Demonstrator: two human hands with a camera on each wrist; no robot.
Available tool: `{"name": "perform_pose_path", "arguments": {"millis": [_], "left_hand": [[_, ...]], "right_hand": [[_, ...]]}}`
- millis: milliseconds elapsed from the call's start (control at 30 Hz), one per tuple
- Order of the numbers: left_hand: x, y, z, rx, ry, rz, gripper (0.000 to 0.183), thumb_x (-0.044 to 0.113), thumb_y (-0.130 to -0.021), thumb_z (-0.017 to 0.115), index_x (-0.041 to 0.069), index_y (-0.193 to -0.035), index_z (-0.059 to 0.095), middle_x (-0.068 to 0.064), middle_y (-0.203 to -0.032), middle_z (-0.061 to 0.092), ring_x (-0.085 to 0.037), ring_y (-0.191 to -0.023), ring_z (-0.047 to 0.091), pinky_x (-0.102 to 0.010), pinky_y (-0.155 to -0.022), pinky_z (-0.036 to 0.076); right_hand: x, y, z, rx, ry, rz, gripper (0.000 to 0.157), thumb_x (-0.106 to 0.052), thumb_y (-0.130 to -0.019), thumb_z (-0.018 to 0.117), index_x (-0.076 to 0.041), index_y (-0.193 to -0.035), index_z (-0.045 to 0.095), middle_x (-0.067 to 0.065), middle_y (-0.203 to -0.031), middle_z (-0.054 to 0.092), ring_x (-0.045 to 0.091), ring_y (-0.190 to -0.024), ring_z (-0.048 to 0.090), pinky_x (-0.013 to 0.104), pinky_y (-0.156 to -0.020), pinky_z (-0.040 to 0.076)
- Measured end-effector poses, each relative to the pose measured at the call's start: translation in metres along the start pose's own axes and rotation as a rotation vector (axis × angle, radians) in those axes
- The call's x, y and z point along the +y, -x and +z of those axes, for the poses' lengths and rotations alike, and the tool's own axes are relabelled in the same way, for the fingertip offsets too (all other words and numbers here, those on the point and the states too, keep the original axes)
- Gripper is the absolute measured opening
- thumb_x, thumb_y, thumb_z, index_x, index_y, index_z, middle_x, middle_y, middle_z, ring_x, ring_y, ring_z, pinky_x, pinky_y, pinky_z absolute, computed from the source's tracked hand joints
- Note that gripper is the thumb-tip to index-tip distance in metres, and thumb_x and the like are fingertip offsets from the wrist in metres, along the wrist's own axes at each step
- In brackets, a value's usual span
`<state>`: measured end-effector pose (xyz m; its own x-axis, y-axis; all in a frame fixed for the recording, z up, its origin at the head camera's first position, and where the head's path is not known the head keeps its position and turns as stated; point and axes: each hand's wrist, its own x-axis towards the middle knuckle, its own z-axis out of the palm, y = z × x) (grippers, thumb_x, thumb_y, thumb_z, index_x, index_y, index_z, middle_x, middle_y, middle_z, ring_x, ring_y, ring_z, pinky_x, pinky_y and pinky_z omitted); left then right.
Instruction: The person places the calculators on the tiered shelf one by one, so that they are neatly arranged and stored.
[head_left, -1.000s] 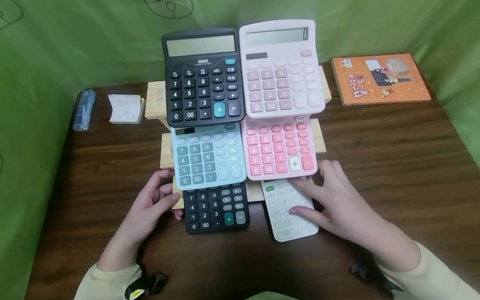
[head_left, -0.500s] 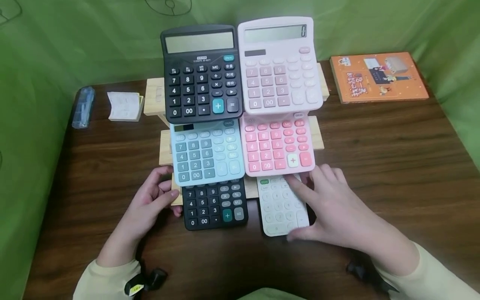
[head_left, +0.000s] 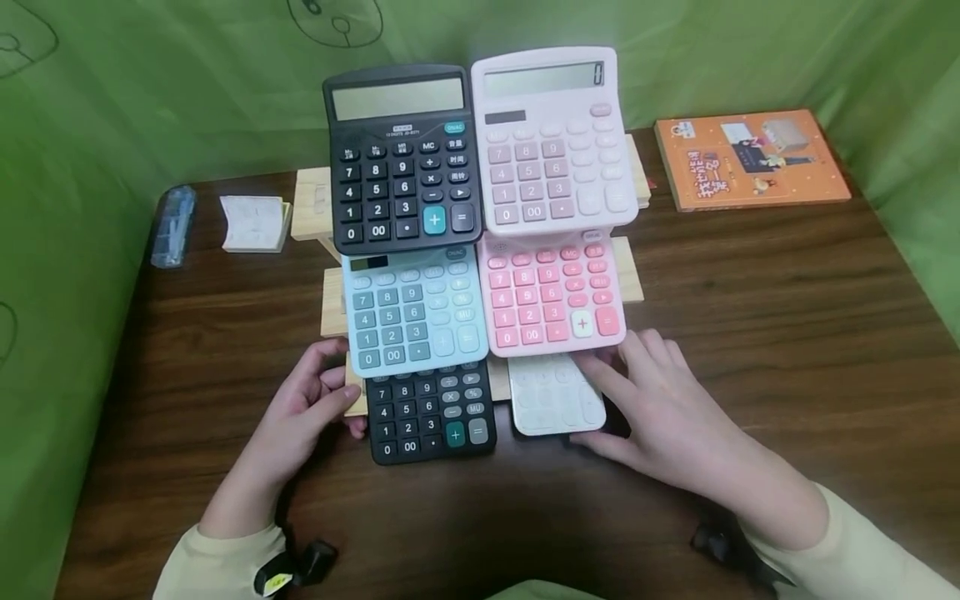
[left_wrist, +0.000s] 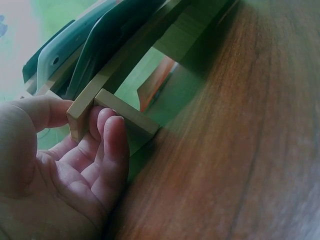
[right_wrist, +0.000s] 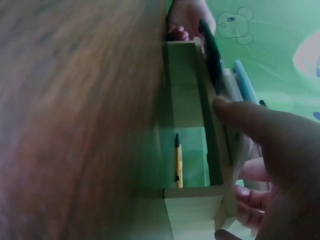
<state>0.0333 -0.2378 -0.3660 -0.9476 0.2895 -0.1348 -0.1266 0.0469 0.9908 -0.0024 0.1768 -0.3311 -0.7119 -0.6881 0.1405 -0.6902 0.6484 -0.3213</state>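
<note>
A tiered wooden rack (head_left: 312, 208) bears several calculators in pairs. The white calculator (head_left: 555, 400) is at the lower right, below the pink calculator (head_left: 555, 292). My right hand (head_left: 660, 408) grips its right side, thumb at the lower corner and fingers by the upper edge. Left of it sits a small black calculator (head_left: 431, 417), under the light blue calculator (head_left: 412, 317). With thumb and fingers, my left hand (head_left: 300, 408) pinches the left end of the rack's lowest slat (left_wrist: 82, 110). The upper part of the white calculator is hidden behind the pink one.
On the top tier stand a large black calculator (head_left: 405, 158) and a pale pink one (head_left: 555, 142). An orange book (head_left: 750, 162) lies at the back right. A notepad (head_left: 253, 223) and a blue translucent case (head_left: 174, 227) lie at the left. A pen (right_wrist: 179, 162) shows beyond the rack.
The white calculator has gone from slanted to straight, and its lower edge has moved back towards the rack. My right thumb has shifted from its keys to its lower corner. My left hand stays put.
</note>
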Motion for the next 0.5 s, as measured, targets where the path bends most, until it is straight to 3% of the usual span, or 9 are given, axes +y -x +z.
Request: {"name": "perform_pose_path", "arguments": {"millis": [200, 500], "left_hand": [[-0.001, -0.001, 0.0, -0.002, 0.003, 0.022, 0.041, -0.003, -0.1, 0.046, 0.008, -0.137, 0.031, -0.02, -0.113, 0.064, -0.033, -0.063, 0.064, -0.041, -0.057, 0.059], [-0.006, 0.001, 0.0, 0.005, 0.003, -0.004, 0.042, -0.002, -0.1, 0.046, 0.009, -0.137, 0.031, -0.02, -0.113, 0.064, -0.034, -0.063, 0.063, -0.041, -0.058, 0.059]], "right_hand": [[0.005, -0.001, 0.002, 0.042, -0.045, -0.024, 0.088, -0.062, -0.075, 0.073, -0.018, -0.146, 0.044, 0.009, -0.126, 0.046, 0.027, -0.099, 0.04, 0.039, -0.08, 0.03], [0.011, 0.002, -0.001, -0.001, -0.128, -0.032, 0.083, -0.06, -0.08, 0.068, -0.025, -0.149, 0.039, 0.01, -0.137, 0.039, 0.028, -0.117, 0.037, 0.041, -0.087, 0.031]]}}
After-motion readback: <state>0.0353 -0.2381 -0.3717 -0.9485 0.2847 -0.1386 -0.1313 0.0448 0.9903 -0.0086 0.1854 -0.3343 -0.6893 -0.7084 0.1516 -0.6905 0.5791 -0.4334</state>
